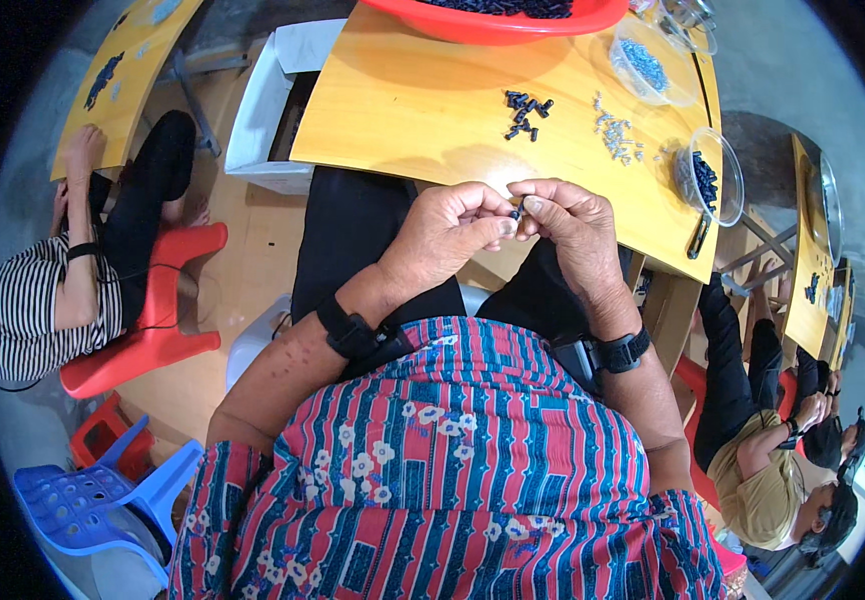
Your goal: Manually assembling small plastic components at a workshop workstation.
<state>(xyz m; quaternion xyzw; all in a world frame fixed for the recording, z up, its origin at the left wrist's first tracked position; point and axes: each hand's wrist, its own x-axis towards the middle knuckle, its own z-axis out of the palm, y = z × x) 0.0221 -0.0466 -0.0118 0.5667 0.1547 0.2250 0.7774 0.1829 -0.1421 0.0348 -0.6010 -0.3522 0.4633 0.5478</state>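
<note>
My left hand (pixel 438 235) and my right hand (pixel 575 222) meet in front of the table's near edge, fingertips pinched together. Between them is a small black part (pixel 517 212), mostly covered by the fingers; its exact kind is too small to make out. On the yellow table (pixel 403 100) just beyond lies a loose pile of short black cylindrical parts (pixel 525 115). To its right are scattered small clear pieces (pixel 615 132).
A red basin (pixel 513 28) of black parts stands at the far edge. At right are a clear tub (pixel 691 90) of bluish pieces, another tub (pixel 733 200) of black parts and a dark slim tool (pixel 699 236). People sit at tables on both sides.
</note>
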